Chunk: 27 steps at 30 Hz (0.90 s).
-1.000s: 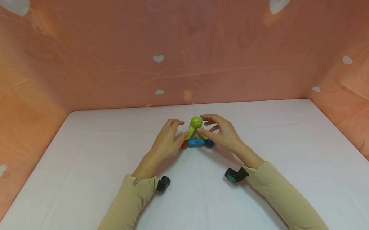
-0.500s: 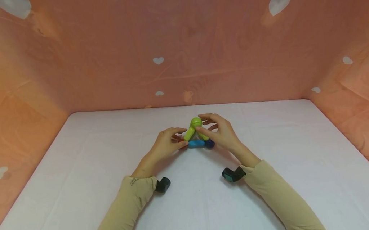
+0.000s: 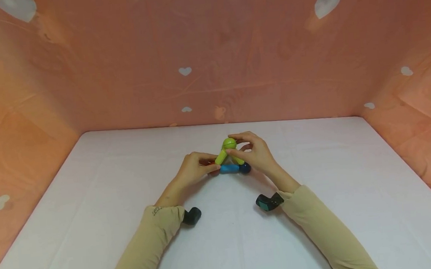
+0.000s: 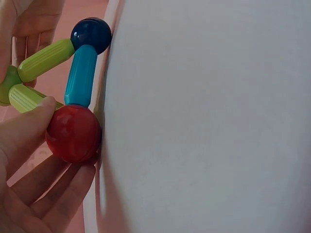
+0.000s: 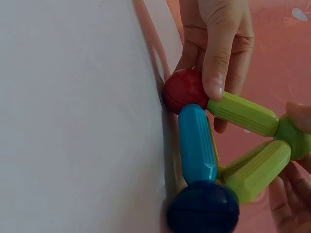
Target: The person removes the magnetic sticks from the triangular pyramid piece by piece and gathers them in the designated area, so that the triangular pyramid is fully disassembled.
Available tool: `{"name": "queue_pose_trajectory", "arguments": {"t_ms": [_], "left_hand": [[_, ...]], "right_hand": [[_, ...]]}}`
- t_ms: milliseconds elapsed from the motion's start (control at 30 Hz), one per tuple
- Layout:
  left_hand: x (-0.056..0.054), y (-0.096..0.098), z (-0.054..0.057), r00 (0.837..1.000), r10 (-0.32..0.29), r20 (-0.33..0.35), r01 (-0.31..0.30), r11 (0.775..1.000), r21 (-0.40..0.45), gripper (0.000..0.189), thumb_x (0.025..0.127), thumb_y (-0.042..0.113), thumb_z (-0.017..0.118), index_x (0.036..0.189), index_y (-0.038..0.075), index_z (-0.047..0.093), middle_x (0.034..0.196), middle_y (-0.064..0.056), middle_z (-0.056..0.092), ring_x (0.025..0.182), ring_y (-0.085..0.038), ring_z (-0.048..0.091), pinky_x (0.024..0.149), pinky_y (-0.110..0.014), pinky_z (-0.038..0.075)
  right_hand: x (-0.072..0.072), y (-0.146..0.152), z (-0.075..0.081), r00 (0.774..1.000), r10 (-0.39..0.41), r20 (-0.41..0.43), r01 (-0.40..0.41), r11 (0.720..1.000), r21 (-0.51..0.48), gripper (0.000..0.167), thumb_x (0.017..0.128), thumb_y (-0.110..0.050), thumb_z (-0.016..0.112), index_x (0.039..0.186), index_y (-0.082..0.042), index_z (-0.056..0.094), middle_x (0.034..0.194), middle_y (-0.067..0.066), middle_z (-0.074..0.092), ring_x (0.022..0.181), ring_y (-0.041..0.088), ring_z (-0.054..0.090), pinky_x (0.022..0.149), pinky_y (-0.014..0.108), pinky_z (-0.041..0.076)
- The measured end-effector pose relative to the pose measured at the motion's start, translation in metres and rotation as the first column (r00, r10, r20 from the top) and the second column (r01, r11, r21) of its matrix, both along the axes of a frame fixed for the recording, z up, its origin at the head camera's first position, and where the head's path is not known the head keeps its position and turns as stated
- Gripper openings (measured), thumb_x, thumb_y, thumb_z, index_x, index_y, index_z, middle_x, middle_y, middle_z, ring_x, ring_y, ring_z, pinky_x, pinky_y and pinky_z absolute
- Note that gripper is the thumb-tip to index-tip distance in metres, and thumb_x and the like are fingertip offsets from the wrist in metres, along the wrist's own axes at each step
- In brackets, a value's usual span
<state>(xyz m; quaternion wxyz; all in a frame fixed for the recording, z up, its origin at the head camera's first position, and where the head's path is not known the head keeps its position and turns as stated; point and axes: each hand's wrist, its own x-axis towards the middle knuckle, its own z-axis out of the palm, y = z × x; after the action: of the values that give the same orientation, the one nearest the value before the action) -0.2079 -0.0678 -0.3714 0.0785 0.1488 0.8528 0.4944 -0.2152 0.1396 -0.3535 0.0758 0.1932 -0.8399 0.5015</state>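
A frame of magnetic rods and balls stands on the white table. Between the thumb and fingers of my left hand (image 3: 193,168) is its red ball (image 4: 74,133), at the lower left corner. My right hand (image 3: 257,152) pinches the green ball (image 3: 229,143) at the top. A blue rod (image 3: 229,168) joins the red ball to a navy ball (image 5: 204,208), which neither hand touches. Lime-green rods (image 4: 46,59) slope up from both lower balls to the green one. Behind the blue rod, the right wrist view shows part of a yellow rod (image 5: 214,145) and another green rod, both partly hidden.
The white tabletop (image 3: 231,243) extends around the frame. Orange cloth with pale hearts (image 3: 208,46) rises behind the table and along both sides. A dark wrist camera (image 3: 192,216) juts from the left cuff, and another wrist camera (image 3: 269,202) from the right.
My left hand has come down from beside the left green rod and now grips the red ball. The right hand has edged left, closing on the green ball. The frame has barely moved.
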Motion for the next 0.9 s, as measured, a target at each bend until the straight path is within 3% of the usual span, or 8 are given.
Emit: {"name": "queue_pose_trajectory", "arguments": {"t_ms": [133,400,533,900], "left_hand": [[-0.0001,0.0013,0.0004,1.000,0.005,0.024,-0.005,1.000,0.018,0.030,0.086,0.012,0.071,0.114,0.001,0.069,0.089,-0.011,0.074,0.079,-0.013,0.069,0.071,-0.020,0.051],[0.0010,0.0016,0.0025,1.000,0.011,0.010,-0.011,1.000,0.004,0.029,0.086,0.012,0.071,0.113,0.001,0.070,0.085,-0.011,0.074,0.077,-0.013,0.069,0.070,-0.020,0.050],[0.0017,0.0019,0.0029,1.000,0.018,0.004,-0.018,1.000,-0.011,0.029,0.086,0.012,0.071,0.113,0.002,0.070,0.085,-0.010,0.074,0.077,-0.013,0.069,0.070,-0.020,0.050],[0.0013,0.0021,0.0009,1.000,0.015,-0.017,-0.015,1.000,-0.002,0.029,0.086,0.012,0.072,0.112,0.001,0.070,0.085,-0.011,0.075,0.079,-0.016,0.070,0.073,-0.022,0.052]], "right_hand": [[-0.0014,-0.0003,-0.0014,0.999,0.007,-0.040,-0.007,1.000,0.012,0.041,0.083,-0.015,0.075,0.120,-0.002,0.065,0.113,0.012,0.065,0.102,0.022,0.059,0.081,0.032,0.052],[-0.0018,0.0008,-0.0024,0.995,0.017,-0.099,-0.010,0.997,0.074,0.038,0.085,-0.019,0.073,0.119,-0.004,0.065,0.112,0.012,0.069,0.104,0.024,0.061,0.088,0.047,0.050],[-0.0019,0.0003,-0.0029,0.993,0.018,-0.120,-0.006,0.995,0.097,0.037,0.086,-0.019,0.073,0.118,-0.004,0.066,0.108,0.011,0.070,0.101,0.023,0.062,0.088,0.045,0.050],[-0.0021,-0.0022,-0.0065,0.996,0.028,-0.088,-0.022,0.997,0.068,0.033,0.089,-0.018,0.068,0.118,-0.003,0.065,0.103,0.011,0.070,0.097,0.022,0.061,0.086,0.043,0.049]]}}
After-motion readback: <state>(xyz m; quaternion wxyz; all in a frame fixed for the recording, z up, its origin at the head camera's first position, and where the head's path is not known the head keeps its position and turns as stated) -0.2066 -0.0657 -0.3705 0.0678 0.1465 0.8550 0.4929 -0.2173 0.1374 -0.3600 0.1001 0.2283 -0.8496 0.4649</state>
